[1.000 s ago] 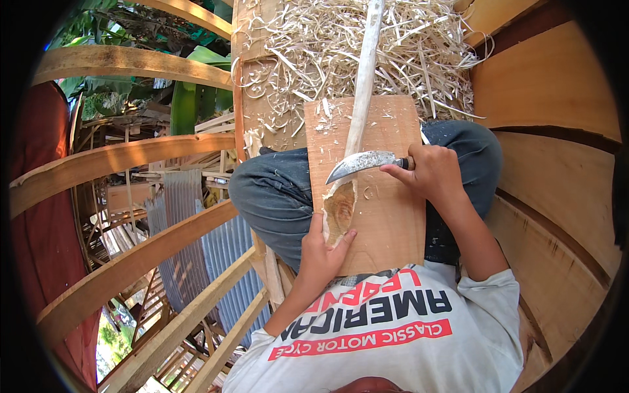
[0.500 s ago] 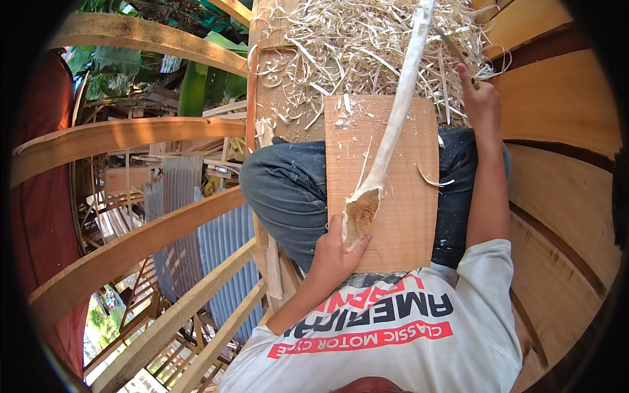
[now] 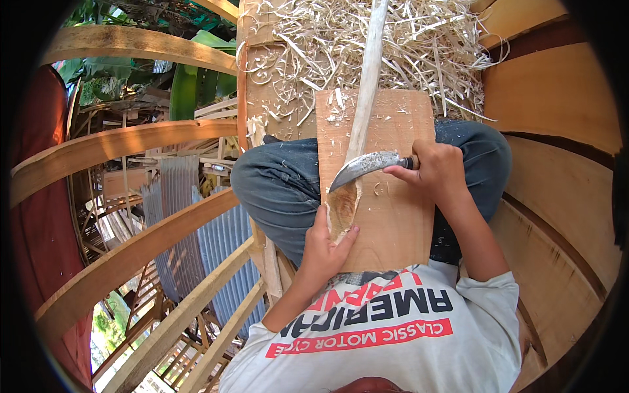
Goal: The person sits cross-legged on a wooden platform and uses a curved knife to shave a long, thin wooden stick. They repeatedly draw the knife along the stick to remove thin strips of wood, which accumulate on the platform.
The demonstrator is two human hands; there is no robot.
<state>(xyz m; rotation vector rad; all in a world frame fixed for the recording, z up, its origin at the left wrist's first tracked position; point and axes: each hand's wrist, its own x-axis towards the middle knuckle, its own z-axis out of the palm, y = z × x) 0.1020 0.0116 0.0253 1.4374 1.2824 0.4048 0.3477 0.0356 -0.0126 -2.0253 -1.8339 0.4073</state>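
A long, pale, roughly carved wooden spoon (image 3: pixel 368 78) slants across a flat wooden board (image 3: pixel 401 226) on my lap. Its hollowed end shows brown wood inside and a ragged pale rim. My left hand (image 3: pixel 324 252) is closed around that end, with the thumb along one edge and fingers on the other side. In my right hand (image 3: pixel 440 171) is a curved knife (image 3: pixel 368 166), gripped by its dark handle. The blade lies across the spoon where the shaft meets the hollow, its tip by the left rim. Whether the edge is cutting I cannot tell.
Curled wood shavings (image 3: pixel 393 49) are heaped on the planks beyond the board. My bent legs (image 3: pixel 278 190) support the board. Curved wooden slats (image 3: pixel 131 141) line the left side, with corrugated sheets (image 3: pixel 229 252) below them. A plank wall (image 3: pixel 557 177) rises close on the right.
My right hand has brought the knife from the far right, beside the shavings, back and left over the spoon's hollow end. The spoon's far end has swung left; my left hand keeps its grip.
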